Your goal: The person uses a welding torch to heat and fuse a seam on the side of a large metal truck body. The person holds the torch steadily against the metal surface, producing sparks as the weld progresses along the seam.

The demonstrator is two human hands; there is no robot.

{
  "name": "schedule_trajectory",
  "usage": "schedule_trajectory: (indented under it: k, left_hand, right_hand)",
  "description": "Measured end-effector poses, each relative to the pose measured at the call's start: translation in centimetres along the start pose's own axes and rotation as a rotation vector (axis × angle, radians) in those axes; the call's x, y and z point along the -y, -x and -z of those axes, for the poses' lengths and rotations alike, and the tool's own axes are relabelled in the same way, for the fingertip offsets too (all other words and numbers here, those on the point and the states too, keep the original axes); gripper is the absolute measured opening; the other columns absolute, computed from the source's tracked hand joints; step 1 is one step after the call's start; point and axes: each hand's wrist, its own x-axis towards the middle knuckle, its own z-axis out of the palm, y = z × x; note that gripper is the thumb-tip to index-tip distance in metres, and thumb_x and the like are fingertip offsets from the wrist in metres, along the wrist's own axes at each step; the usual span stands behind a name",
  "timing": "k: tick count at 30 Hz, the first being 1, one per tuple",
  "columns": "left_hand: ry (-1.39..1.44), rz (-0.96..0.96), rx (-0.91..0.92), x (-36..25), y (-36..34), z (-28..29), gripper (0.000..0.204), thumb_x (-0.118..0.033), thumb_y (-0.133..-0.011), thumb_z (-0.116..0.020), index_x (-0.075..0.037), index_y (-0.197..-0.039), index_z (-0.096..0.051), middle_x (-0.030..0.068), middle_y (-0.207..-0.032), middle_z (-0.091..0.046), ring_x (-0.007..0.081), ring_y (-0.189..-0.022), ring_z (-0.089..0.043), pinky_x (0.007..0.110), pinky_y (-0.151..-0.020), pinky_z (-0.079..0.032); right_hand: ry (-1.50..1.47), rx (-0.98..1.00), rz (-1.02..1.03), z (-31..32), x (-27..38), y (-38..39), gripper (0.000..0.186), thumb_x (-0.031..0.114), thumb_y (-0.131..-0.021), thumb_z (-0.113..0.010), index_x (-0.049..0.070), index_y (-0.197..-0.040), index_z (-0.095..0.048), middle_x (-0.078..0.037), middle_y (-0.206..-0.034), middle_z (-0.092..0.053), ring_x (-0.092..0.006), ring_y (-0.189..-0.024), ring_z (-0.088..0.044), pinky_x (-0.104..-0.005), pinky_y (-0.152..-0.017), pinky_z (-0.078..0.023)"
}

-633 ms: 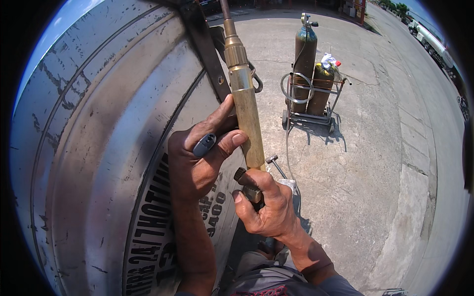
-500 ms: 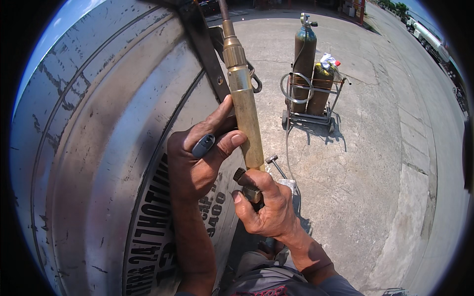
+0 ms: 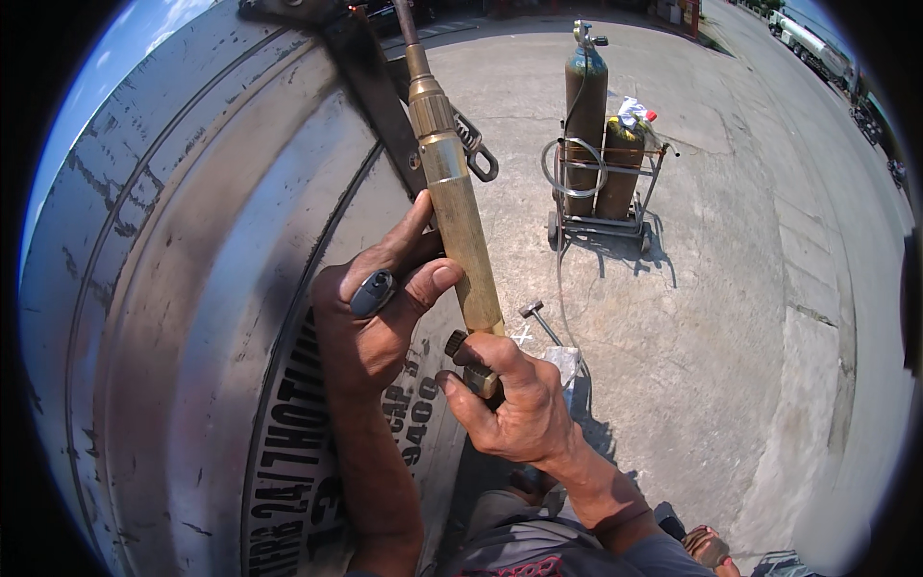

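Note:
A long brass gas torch (image 3: 466,226) points up and away from me, its thin nozzle running out of the top edge. My left hand (image 3: 370,303) is closed round the torch's middle, index finger stretched along its side and thumb across it. Between that thumb and index finger sits a small grey oval-ended object, perhaps a lighter (image 3: 373,292). My right hand (image 3: 519,399) grips the rear end, thumb and index finger by the dark ridged valve knob (image 3: 456,342). Beyond the torch, a dark metal bracket (image 3: 370,91) stands on the panel, with a small orange spot near its top.
A large scuffed metal panel (image 3: 183,269) with dark lettering fills the left. Two gas cylinders (image 3: 585,125) stand on a wheeled cart (image 3: 606,227) ahead, with a hose trailing towards me. A hammer (image 3: 543,322) lies on the concrete. Part of another person (image 3: 709,548) shows at the lower right.
The torch and both hands have shifted slightly left in view. Part of another person has come into sight at the lower right. My grip looks the same.

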Motion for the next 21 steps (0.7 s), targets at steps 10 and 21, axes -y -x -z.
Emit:
schedule_trajectory:
  k: [10, 21]
  left_hand:
    - [-0.035, 0.054, -0.014, -0.60, 0.08, -0.40, 0.060, -0.007, -0.089, -0.084, 0.004, -0.144, -0.061, 0.0230, -0.127, -0.074, 0.0218, -0.112, -0.072, 0.036, -0.095, -0.062]
    - [-0.028, 0.009, 0.021, -0.04, -0.11, -0.17, 0.060, -0.009, -0.091, -0.083, 0.006, -0.145, -0.060, 0.0240, -0.125, -0.075, 0.0243, -0.110, -0.073, 0.037, -0.093, -0.063]
  right_hand:
    - [0.016, 0.016, 0.021, 0.14, -0.60, 0.15, 0.044, 0.011, -0.090, -0.085, 0.007, -0.125, -0.058, -0.014, -0.091, -0.074, -0.0271, -0.075, -0.078, -0.0354, -0.063, -0.060]
    - [0.033, -0.004, 0.042, 0.31, -0.22, -0.12, 0.046, 0.016, -0.089, -0.086, 0.007, -0.124, -0.058, -0.013, -0.085, -0.074, -0.0285, -0.072, -0.078, -0.0369, -0.060, -0.060]
